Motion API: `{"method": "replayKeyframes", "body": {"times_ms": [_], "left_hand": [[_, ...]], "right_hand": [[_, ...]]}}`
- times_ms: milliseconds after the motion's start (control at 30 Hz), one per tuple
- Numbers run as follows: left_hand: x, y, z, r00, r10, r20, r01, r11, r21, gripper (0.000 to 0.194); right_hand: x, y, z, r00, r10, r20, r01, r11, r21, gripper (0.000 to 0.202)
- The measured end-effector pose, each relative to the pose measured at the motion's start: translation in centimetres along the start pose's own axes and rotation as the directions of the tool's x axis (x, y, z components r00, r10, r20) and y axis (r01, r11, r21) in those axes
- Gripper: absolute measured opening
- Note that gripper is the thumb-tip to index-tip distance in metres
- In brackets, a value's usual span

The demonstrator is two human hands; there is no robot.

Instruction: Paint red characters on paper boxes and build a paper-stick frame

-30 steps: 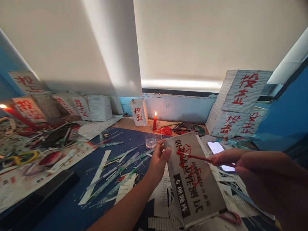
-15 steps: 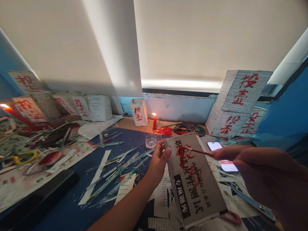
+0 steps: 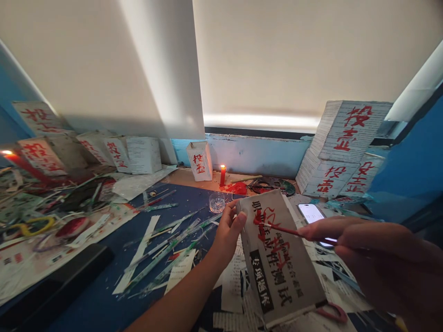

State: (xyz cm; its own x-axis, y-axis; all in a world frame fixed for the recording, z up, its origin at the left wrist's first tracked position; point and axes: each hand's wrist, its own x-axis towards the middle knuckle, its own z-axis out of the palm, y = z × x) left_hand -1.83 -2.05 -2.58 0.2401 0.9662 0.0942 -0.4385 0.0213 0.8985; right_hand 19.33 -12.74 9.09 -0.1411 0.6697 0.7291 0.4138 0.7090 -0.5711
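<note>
My left hand [image 3: 230, 233] grips the upper left edge of a paper-covered box [image 3: 297, 281], its thumb lying on the front face. The box is tilted, with black printed characters and red painted strokes on that face. In my right hand [image 3: 363, 249] is a thin red paintbrush [image 3: 289, 229], pinched between the fingers. Its tip touches the upper part of the box beside the red strokes. Under my right hand lies a phone [image 3: 311, 213] with a lit screen, partly covered. A pink scissors handle [image 3: 334, 312] sticks out below the box.
A lit red candle [image 3: 222, 176] stands at the back, near a small clear cup [image 3: 217, 203]. Boxes with red characters [image 3: 346, 131] are stacked at right; more [image 3: 43, 157] stand at left by another burning candle [image 3: 26, 166]. Plastic strips [image 3: 155, 258] litter the blue mat [image 3: 93, 286].
The brush tip has moved slightly down and left on the box face, and my right hand has lowered, covering more of the phone. My left hand and the box stay put.
</note>
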Motion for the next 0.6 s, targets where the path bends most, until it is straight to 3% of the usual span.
{"method": "replayKeyframes", "body": {"times_ms": [333,467,600], "left_hand": [[0.0,-0.1,-0.1,1.000,-0.010,0.016,0.010,1.000,0.001,0.072],[0.0,0.0,-0.1,1.000,0.001,0.010,-0.001,1.000,-0.010,0.070],[-0.1,0.0,0.0,1.000,-0.006,0.003,0.006,1.000,-0.010,0.071]], "right_hand": [[0.4,0.7,-0.7,0.997,-0.076,-0.002,0.075,0.991,-0.115,0.028],[0.2,0.1,-0.2,0.990,0.001,-0.144,-0.024,0.988,-0.154,0.018],[0.1,-0.4,0.1,0.984,0.055,-0.172,-0.083,0.983,-0.163,0.013]]}}
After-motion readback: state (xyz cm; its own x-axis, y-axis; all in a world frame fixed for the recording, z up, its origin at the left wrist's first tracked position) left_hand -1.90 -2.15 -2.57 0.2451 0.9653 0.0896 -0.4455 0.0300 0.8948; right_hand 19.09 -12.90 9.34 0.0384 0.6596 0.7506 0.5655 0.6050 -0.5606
